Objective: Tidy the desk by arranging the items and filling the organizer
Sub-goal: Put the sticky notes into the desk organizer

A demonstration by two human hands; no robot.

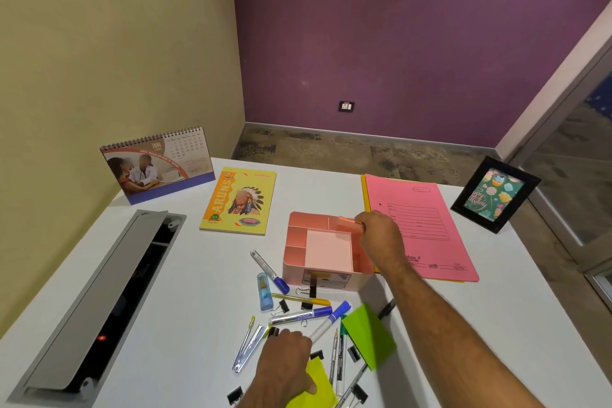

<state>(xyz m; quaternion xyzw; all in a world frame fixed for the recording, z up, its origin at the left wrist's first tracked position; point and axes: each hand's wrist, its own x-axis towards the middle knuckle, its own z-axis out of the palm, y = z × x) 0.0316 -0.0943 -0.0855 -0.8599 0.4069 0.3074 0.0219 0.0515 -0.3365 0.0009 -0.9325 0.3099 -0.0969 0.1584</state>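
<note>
The right hand (377, 232) pinches an orange sticky pad (347, 223) over the organizer (318, 245)'s far-right compartment, while the left hand (288, 361) rests half-curled, seemingly empty, on a yellow pad (311, 384) nearer the person.

The right hand (377, 235) reaches forward on an outstretched bare forearm, fingers pinched in a closed grip. The left hand (286, 363) lies palm-down, fingers curled, near the worktop's near edge.

Matt pink plastic organizer (299, 243) (smooth), glossy paper notebook (239, 200)
</note>
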